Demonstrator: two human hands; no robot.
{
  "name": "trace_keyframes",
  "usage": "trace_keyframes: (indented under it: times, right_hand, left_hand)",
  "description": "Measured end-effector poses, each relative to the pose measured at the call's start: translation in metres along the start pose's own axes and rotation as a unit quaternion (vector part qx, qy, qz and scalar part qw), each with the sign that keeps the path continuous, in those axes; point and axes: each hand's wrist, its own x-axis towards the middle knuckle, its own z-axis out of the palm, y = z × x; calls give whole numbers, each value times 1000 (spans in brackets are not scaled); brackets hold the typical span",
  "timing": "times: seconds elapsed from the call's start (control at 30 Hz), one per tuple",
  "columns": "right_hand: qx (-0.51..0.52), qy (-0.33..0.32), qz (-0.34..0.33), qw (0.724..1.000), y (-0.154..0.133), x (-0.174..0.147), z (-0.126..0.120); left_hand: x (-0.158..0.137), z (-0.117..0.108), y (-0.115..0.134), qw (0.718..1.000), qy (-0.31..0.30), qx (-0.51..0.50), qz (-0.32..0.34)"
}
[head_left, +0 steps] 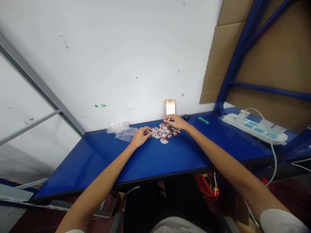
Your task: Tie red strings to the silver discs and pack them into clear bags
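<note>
The step in hand appears to be handling single pieces at the borders of the pile of shiny discs with red marks, which lies on the blue table. At the pile's left edge, the left hand has its fingers curled in, tips at the outermost discs; whether they grip one, I cannot tell. The right hand reaches over the pile's far side, fingers loosely bent, and whether anything is between them is too small to tell. Clear plastic bags lie left of the pile; a lit phone stands behind it. A next move probably calls for fingertips under one thin rim, without sliding its overlapping neighbours.
</note>
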Motion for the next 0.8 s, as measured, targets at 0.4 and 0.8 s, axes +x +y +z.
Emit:
trace_keyframes:
  times: [0.4, 0.8]
  right_hand:
    - [-70, -153, 1, 986, -16, -48, 19]
    - [-67, -140, -49, 987, -3, -5, 68]
  left_hand:
    - [-16, 11, 53, 983, -56, 120, 125]
    - [-4, -10, -2, 986, -64, 138, 61]
